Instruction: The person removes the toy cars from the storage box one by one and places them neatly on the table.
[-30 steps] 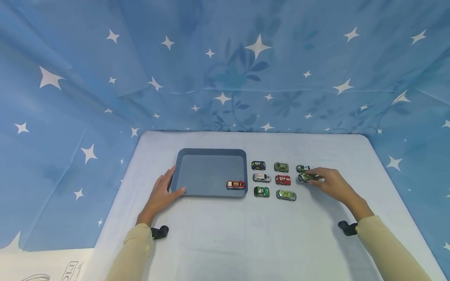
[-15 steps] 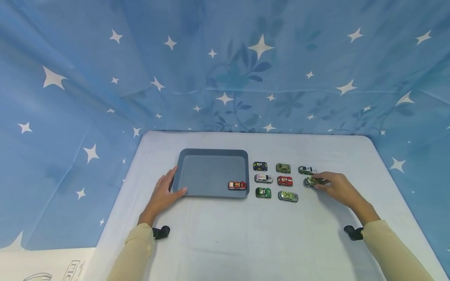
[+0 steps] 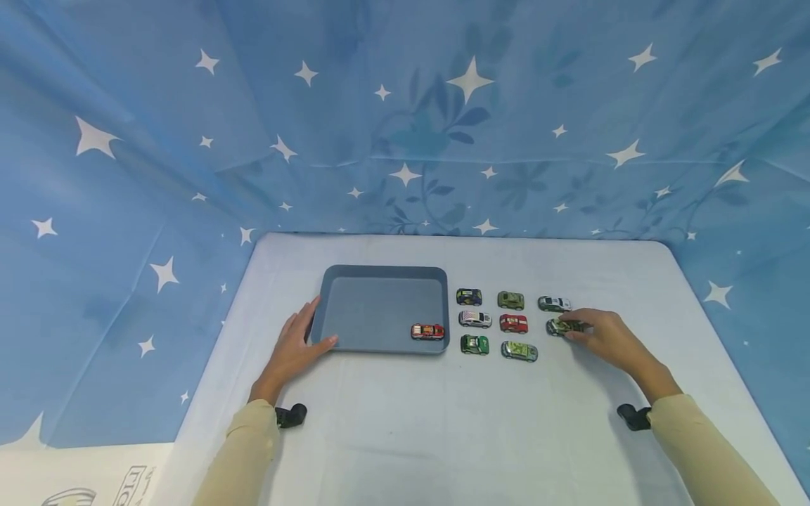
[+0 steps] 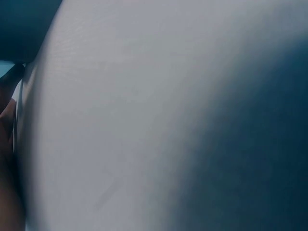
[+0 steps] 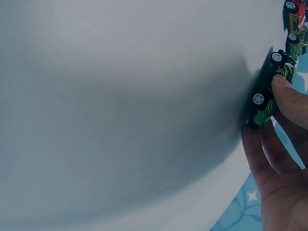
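My right hand [image 3: 606, 339] pinches a dark toy car [image 3: 558, 327] with green markings, at the right end of a group of toy cars. In the right wrist view, the thumb lies on the car's side [image 5: 266, 94] and its wheels face the camera. My left hand [image 3: 292, 357] rests at the left side of a grey-blue tray [image 3: 380, 272], fingers fairly straight along that side and thumb at the near rim. One red toy car [image 3: 427, 332] sits inside the tray's near right corner. The left wrist view is mostly blurred cloth, with part of the hand [image 4: 8, 113] at its edge.
Several toy cars stand in short columns right of the tray, among them a silver car [image 3: 474, 319], a red car [image 3: 513, 323] and a green car [image 3: 474, 344]. A white and green car [image 3: 554, 303] stands just behind the held one. Blue star-patterned cloth [image 3: 405, 140] hangs behind the white table [image 3: 405, 436].
The dark green car in my right hand has shifted slightly right and nearer, away from the white and green car behind it. My left hand stays at the tray.
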{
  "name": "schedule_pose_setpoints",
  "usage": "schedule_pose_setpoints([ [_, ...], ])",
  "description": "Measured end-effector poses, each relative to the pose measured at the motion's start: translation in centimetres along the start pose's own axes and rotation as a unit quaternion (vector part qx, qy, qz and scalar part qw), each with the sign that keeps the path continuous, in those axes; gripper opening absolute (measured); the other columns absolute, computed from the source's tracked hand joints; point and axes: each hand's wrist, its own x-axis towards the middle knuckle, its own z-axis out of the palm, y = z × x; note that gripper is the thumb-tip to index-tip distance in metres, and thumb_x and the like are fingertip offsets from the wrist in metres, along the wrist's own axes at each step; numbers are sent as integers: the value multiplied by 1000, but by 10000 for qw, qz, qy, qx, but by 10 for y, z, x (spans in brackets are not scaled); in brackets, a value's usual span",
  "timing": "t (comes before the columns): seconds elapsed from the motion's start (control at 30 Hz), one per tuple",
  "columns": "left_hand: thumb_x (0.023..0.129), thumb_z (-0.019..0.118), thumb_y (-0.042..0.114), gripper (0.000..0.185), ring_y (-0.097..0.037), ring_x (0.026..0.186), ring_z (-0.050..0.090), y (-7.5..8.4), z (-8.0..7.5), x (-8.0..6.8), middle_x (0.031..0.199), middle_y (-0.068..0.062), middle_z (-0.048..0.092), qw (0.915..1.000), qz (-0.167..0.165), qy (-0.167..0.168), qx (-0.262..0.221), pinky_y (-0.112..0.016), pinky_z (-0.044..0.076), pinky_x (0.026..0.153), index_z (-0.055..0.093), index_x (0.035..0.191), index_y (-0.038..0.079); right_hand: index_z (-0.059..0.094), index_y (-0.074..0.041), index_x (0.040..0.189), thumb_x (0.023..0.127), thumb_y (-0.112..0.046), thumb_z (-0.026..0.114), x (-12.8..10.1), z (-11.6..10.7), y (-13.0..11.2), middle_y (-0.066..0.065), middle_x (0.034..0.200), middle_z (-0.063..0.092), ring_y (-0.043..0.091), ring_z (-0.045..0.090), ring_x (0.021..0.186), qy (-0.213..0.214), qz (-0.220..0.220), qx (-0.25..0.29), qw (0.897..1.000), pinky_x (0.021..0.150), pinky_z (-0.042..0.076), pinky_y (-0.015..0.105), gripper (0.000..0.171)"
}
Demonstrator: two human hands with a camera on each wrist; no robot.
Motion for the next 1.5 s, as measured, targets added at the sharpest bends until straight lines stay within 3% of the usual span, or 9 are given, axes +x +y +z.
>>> schedule_pose_setpoints([
  [0.93, 96, 74, 54, 100, -51, 160, 6, -1, 1, 2, 177, -19, 16, 9998, 134, 89, 66, -79, 16, 119, 19, 174, 27, 73, 7, 128, 92, -3, 82, -1, 5, -1, 32, 129, 69, 54, 62, 121, 108, -21, -129, 9999, 101, 49, 69, 38],
  [1.2, 96, 74, 54, 99, -50, 160, 6, 1, 0, 1, 177, -18, 15, 9999, 90, 70, 22, -78, 16, 119, 19, 174, 27, 66, 7, 137, 97, -20, 81, -3, 4, -3, 35, 140, 60, 58, 48, 134, 405, 177, -56, 9990, 106, 38, 77, 51],
  [1.5, 96, 74, 53, 98, -50, 160, 7, 2, -1, 0, 177, -20, 16, 9998, 163, 108, 16, -79, 16, 118, 21, 174, 25, 56, 4, 148, 97, -24, 82, 0, 2, -7, 35, 150, 47, 60, 37, 140, 689, 178, 22, 9975, 107, 31, 81, 64],
])
